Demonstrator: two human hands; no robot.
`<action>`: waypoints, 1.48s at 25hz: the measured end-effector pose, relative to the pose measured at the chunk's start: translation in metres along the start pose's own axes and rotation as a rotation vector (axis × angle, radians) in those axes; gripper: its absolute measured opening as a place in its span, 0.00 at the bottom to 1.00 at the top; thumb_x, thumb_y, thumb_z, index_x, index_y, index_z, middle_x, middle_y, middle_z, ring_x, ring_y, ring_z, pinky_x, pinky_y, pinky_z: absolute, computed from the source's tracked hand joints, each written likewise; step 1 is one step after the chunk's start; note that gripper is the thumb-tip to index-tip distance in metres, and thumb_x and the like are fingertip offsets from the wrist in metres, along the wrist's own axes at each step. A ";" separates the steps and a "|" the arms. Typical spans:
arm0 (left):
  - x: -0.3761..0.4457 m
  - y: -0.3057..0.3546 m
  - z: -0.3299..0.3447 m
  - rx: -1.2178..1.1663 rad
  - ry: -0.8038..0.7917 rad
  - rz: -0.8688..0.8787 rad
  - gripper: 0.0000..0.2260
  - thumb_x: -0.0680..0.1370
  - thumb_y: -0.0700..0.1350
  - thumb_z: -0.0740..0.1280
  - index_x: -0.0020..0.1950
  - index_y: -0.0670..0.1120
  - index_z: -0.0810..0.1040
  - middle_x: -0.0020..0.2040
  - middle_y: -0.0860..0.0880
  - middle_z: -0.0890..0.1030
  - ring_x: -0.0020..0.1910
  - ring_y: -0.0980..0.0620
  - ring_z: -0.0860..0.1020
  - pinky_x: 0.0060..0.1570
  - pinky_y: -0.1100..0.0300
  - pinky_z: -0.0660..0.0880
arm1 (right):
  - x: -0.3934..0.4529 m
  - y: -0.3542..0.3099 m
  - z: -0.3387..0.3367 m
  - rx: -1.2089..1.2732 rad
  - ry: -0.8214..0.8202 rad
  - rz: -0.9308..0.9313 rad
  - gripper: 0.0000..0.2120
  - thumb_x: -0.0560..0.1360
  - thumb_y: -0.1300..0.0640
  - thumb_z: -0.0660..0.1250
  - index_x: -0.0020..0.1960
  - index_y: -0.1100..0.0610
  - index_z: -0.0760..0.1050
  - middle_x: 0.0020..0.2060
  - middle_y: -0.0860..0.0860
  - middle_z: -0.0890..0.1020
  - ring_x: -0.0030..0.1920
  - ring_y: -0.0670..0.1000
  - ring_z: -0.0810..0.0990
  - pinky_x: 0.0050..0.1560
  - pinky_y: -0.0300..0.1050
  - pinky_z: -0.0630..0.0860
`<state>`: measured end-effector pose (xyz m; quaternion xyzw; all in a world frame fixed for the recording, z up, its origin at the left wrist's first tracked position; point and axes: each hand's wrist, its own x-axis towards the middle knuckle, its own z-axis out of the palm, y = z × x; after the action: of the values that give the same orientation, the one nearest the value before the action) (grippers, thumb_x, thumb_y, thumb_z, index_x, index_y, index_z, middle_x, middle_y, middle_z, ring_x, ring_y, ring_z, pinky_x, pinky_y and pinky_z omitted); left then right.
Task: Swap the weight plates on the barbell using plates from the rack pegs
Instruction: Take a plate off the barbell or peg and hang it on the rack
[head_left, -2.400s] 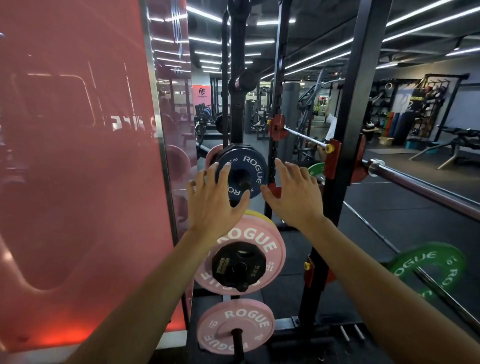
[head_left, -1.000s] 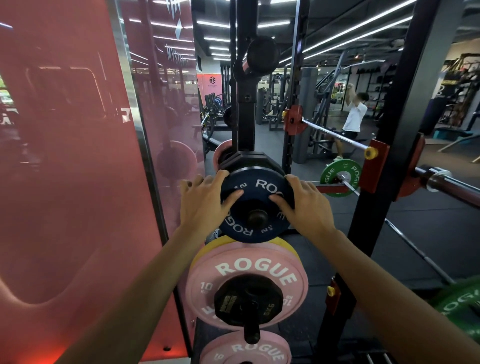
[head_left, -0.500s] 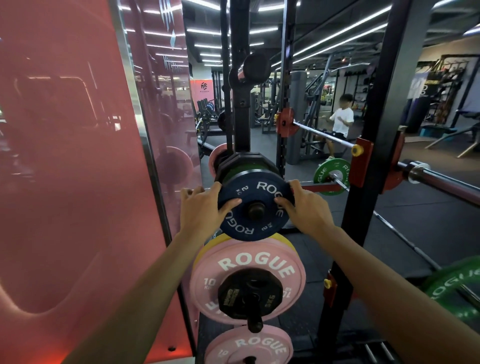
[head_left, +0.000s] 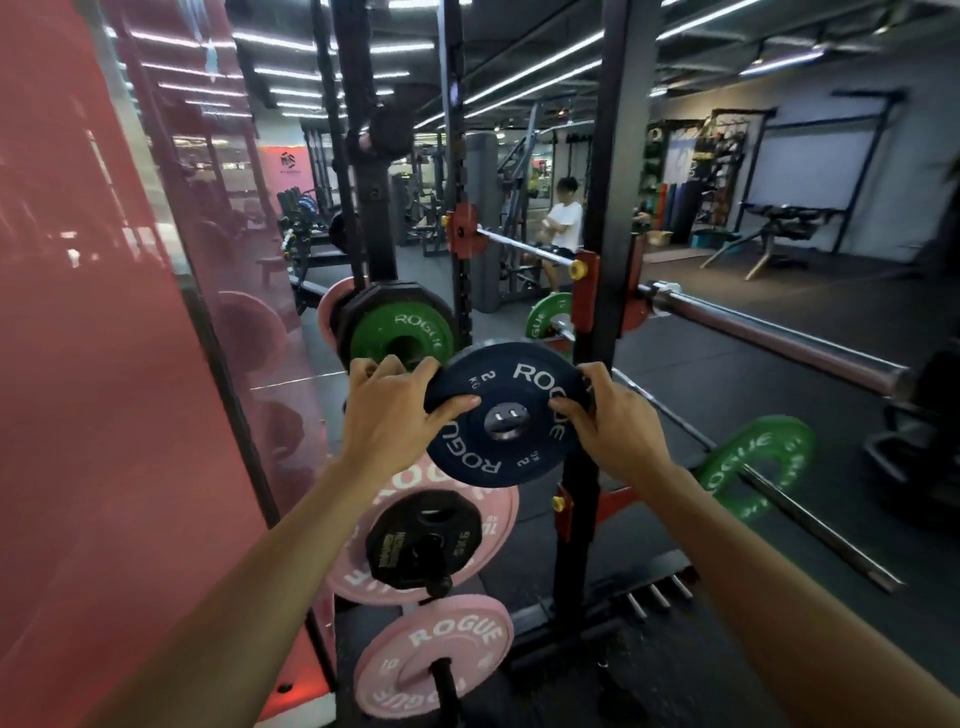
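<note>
The fingers (head_left: 457, 404) of the left hand (head_left: 389, 415) are curled round the left edge of the blue plate (head_left: 506, 415), thumb on its face, and the fingers of the right hand (head_left: 608, 415) clamp the right edge in the same way. So both hands grip this one plate between them.

A half second ago the blue plate sat on the top peg of the rack, in front of the green plate (head_left: 400, 332). Now it is off the peg: it hangs free in the hands, just right of and below the green plate, slightly tilted, and through its centre hole something pale shows instead of the peg. The green plate, which was mostly hidden behind it, is now in full face, with a black plate (head_left: 363, 306) behind it on that peg.

I judge that the taking of a new plate from the rack is done, and the carrying begins. The barbell (head_left: 769, 332) rests in the hooks of the upright (head_left: 602, 208), well to the right of the blue plate, and its near sleeve looks bare in this view. The next step is probably to turn right and slide the plate onto that sleeve; the hole must meet the sleeve end straight.

Below the blue plate, the pink plates (head_left: 436, 649) stay on the lower pegs.
</note>
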<state>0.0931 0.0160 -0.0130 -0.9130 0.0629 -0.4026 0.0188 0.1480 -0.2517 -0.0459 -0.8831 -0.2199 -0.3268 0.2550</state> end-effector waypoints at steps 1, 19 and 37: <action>0.006 0.015 0.001 -0.020 0.002 0.022 0.29 0.75 0.73 0.54 0.48 0.49 0.77 0.32 0.51 0.76 0.38 0.48 0.75 0.51 0.49 0.66 | -0.006 0.010 -0.015 -0.026 0.012 0.018 0.19 0.77 0.39 0.61 0.58 0.52 0.66 0.40 0.51 0.81 0.39 0.56 0.80 0.36 0.46 0.69; 0.125 0.434 0.100 -0.463 -0.033 0.199 0.27 0.74 0.74 0.57 0.52 0.52 0.79 0.33 0.55 0.68 0.38 0.53 0.67 0.51 0.53 0.63 | -0.098 0.347 -0.268 -0.359 0.201 0.250 0.20 0.75 0.36 0.62 0.58 0.49 0.69 0.41 0.50 0.83 0.41 0.56 0.81 0.35 0.45 0.67; 0.183 0.468 0.162 -0.275 -0.045 0.141 0.30 0.75 0.74 0.52 0.53 0.52 0.78 0.35 0.56 0.72 0.42 0.53 0.73 0.55 0.51 0.64 | -0.032 0.457 -0.222 -0.236 0.101 0.229 0.20 0.76 0.36 0.60 0.58 0.50 0.66 0.39 0.51 0.82 0.38 0.58 0.80 0.34 0.46 0.68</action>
<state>0.2879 -0.4745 -0.0281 -0.9091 0.1808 -0.3673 -0.0769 0.2763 -0.7439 -0.0625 -0.9085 -0.0649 -0.3632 0.1960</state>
